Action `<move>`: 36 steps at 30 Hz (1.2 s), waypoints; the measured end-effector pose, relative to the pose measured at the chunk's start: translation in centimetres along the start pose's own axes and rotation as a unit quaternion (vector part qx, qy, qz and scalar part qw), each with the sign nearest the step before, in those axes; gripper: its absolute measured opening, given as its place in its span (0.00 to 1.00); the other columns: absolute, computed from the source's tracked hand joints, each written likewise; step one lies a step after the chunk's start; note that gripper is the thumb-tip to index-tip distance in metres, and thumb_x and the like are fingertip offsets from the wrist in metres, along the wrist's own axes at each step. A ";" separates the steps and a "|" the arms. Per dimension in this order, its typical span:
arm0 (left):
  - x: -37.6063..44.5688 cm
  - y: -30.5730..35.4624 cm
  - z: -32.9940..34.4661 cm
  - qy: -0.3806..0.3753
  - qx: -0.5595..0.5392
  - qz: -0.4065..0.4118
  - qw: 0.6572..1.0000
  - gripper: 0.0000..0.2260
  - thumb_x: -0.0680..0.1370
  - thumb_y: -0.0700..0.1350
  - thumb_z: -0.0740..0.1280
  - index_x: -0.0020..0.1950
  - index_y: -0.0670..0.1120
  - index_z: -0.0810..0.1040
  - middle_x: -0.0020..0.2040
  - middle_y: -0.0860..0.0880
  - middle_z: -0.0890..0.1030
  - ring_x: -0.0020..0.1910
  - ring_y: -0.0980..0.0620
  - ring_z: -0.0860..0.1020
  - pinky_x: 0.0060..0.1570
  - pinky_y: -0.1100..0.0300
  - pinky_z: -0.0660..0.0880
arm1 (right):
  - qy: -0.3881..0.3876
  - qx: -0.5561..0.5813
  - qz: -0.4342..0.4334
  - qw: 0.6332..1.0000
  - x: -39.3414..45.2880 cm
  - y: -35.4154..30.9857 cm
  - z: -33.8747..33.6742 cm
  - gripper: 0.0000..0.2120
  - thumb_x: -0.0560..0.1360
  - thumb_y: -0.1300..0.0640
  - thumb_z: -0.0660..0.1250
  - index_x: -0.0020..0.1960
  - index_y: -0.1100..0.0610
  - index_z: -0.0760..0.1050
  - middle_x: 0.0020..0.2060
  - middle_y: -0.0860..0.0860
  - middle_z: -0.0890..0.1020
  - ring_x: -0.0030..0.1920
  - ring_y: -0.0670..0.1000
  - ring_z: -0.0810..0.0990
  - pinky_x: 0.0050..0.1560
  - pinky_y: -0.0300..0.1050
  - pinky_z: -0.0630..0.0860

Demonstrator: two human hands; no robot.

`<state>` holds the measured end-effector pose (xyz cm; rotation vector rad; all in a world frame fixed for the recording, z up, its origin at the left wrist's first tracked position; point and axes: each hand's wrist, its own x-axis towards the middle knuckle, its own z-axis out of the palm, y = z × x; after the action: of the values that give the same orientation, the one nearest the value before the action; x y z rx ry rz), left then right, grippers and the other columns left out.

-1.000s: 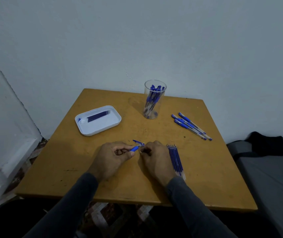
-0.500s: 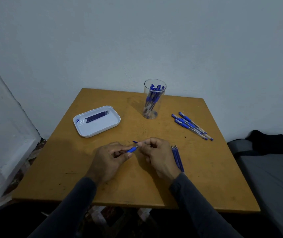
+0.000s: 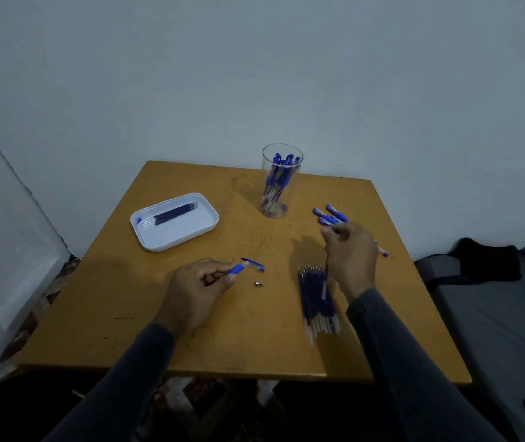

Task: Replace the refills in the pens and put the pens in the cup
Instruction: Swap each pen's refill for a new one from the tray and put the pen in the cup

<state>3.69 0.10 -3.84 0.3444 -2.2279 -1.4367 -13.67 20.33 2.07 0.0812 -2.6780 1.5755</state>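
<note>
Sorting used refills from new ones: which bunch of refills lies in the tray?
The small bunch at the table's left, lying inside the white tray. The bigger bunch lies bare on the table beside the right hand.

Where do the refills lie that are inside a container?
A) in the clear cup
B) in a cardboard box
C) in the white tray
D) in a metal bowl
C: a few dark blue refills lie side by side in the white tray, left of the clear cup, which holds whole pens.
</note>
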 end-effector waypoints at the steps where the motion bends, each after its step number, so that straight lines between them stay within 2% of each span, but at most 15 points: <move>1: 0.0 0.0 0.0 -0.001 0.001 -0.001 1.000 0.11 0.76 0.41 0.75 0.56 0.53 0.85 0.41 0.56 0.83 0.38 0.58 0.76 0.40 0.68 0.73 | -0.025 -0.065 0.009 0.998 0.1 0.5 -0.2 0.12 0.81 0.51 0.69 0.62 0.53 0.81 0.57 0.51 0.83 0.56 0.50 0.81 0.59 0.52 0.80; 2: 0.0 -0.1 0.1 -0.002 0.004 -0.003 1.000 0.11 0.76 0.42 0.75 0.56 0.52 0.85 0.41 0.56 0.83 0.38 0.57 0.76 0.40 0.68 0.73 | -0.046 -0.109 0.018 0.993 0.0 1.2 -0.3 0.14 0.81 0.52 0.68 0.66 0.53 0.79 0.61 0.51 0.81 0.60 0.51 0.80 0.62 0.51 0.78; 4: 0.1 -0.1 0.2 -0.001 0.015 -0.005 1.000 0.11 0.76 0.42 0.75 0.57 0.52 0.85 0.42 0.58 0.83 0.39 0.57 0.77 0.40 0.67 0.74 | -0.060 -0.163 0.019 0.985 -0.1 2.5 -0.5 0.15 0.82 0.53 0.67 0.68 0.54 0.78 0.63 0.52 0.81 0.61 0.51 0.80 0.62 0.48 0.77; 8: 0.4 0.0 0.6 0.020 0.023 -0.017 0.999 0.10 0.76 0.44 0.75 0.57 0.53 0.86 0.42 0.57 0.84 0.42 0.52 0.79 0.43 0.59 0.78 | -0.057 -0.205 0.036 0.976 -0.3 4.0 -0.3 0.12 0.81 0.52 0.66 0.63 0.51 0.80 0.56 0.50 0.83 0.52 0.49 0.81 0.57 0.50 0.81; 10: 0.5 0.2 1.0 0.025 0.024 -0.016 0.999 0.11 0.76 0.44 0.75 0.57 0.52 0.86 0.42 0.55 0.84 0.42 0.51 0.79 0.43 0.57 0.79 | -0.053 -0.210 0.014 0.976 -0.8 4.4 -0.4 0.11 0.80 0.54 0.67 0.60 0.53 0.81 0.52 0.52 0.85 0.49 0.52 0.82 0.55 0.51 0.81; 12: 0.6 0.3 1.3 0.028 0.029 -0.011 0.999 0.11 0.76 0.44 0.75 0.57 0.51 0.86 0.42 0.55 0.84 0.41 0.52 0.79 0.42 0.59 0.78 | -0.047 -0.190 -0.012 0.981 -1.1 4.7 -0.5 0.11 0.80 0.56 0.66 0.60 0.58 0.82 0.52 0.54 0.85 0.50 0.55 0.82 0.52 0.50 0.80; 14: 0.7 0.4 1.4 0.036 0.035 -0.011 0.999 0.11 0.76 0.44 0.75 0.58 0.51 0.85 0.43 0.55 0.84 0.42 0.54 0.79 0.42 0.63 0.77 | -0.067 -0.242 0.001 0.968 -1.0 4.6 -0.5 0.14 0.81 0.54 0.66 0.64 0.54 0.79 0.57 0.50 0.83 0.49 0.48 0.79 0.48 0.44 0.77; 15: 0.7 0.4 1.5 0.040 0.035 -0.012 0.999 0.11 0.76 0.43 0.75 0.58 0.51 0.85 0.43 0.55 0.84 0.42 0.55 0.79 0.42 0.64 0.76 | -0.070 -0.242 0.019 0.968 -0.8 4.6 -0.5 0.14 0.81 0.52 0.66 0.66 0.52 0.78 0.59 0.48 0.82 0.50 0.46 0.78 0.49 0.42 0.78; 18: 0.7 0.3 1.6 0.040 0.035 -0.010 0.999 0.11 0.76 0.44 0.75 0.58 0.51 0.85 0.43 0.56 0.84 0.42 0.55 0.79 0.42 0.66 0.76 | -0.082 -0.219 0.034 0.972 -1.0 4.3 -0.6 0.13 0.82 0.52 0.64 0.66 0.50 0.77 0.56 0.49 0.81 0.52 0.47 0.79 0.55 0.48 0.81; 23: 0.7 0.4 1.6 0.041 0.048 -0.004 0.998 0.10 0.76 0.44 0.74 0.58 0.51 0.85 0.43 0.56 0.84 0.42 0.56 0.79 0.41 0.69 0.74 | -0.086 -0.233 0.014 0.969 -1.4 4.2 -0.6 0.11 0.83 0.53 0.64 0.63 0.52 0.78 0.53 0.49 0.81 0.50 0.47 0.79 0.55 0.49 0.82; 27: 0.7 0.5 1.7 0.042 0.056 -0.007 0.998 0.11 0.76 0.45 0.74 0.58 0.52 0.85 0.44 0.56 0.83 0.42 0.57 0.78 0.41 0.69 0.75 | -0.094 -0.234 0.013 0.968 -1.6 4.2 -0.6 0.10 0.83 0.52 0.64 0.63 0.51 0.78 0.51 0.48 0.79 0.51 0.47 0.79 0.57 0.50 0.82; 31: 0.8 0.6 1.5 0.043 0.059 -0.011 0.997 0.11 0.76 0.46 0.74 0.58 0.51 0.85 0.44 0.58 0.83 0.43 0.57 0.79 0.43 0.63 0.76 | -0.102 -0.235 0.016 0.966 -1.5 4.1 -0.7 0.11 0.82 0.52 0.65 0.63 0.51 0.77 0.54 0.49 0.80 0.51 0.48 0.79 0.56 0.51 0.82; 36: 1.4 1.0 0.8 0.073 0.038 -0.011 0.997 0.11 0.77 0.44 0.74 0.58 0.50 0.85 0.45 0.56 0.84 0.44 0.56 0.80 0.44 0.63 0.78 | -0.078 -0.262 -0.035 0.961 -1.8 3.0 -0.3 0.13 0.83 0.48 0.63 0.64 0.53 0.77 0.52 0.50 0.81 0.48 0.48 0.80 0.49 0.49 0.83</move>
<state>2.09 0.56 -2.84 0.4838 -2.1708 -1.2968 -12.01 22.06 -0.54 0.2884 -3.0732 0.8285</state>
